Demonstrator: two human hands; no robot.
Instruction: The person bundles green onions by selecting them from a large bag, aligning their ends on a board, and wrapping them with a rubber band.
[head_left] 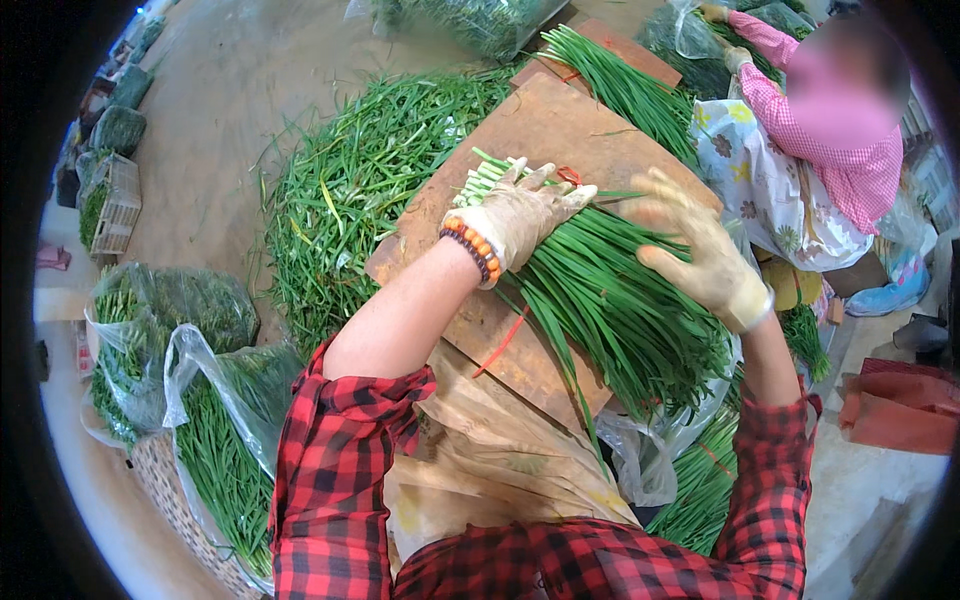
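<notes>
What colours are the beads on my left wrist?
The beads are orange and dark brown, clearest in the head view.

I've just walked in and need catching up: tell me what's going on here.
The person's gloved left hand rests across the pale stems of a green bundle on a brown board. The right hand, open and blurred, is by the leaves; contact is unclear. Loose greens lie heaped beside the board. At upper right, a co-worker reaches toward more greens.

On the bench [565, 125], the gloved left hand [522, 218] rests on a green bundle [625, 305] near its pale ends; the right hand [715, 272], fingers [655, 208] blurred, sits toward three o'clock. Loose greens [345, 200] lie at ten, bagged greens [218, 450] at eight.
</notes>
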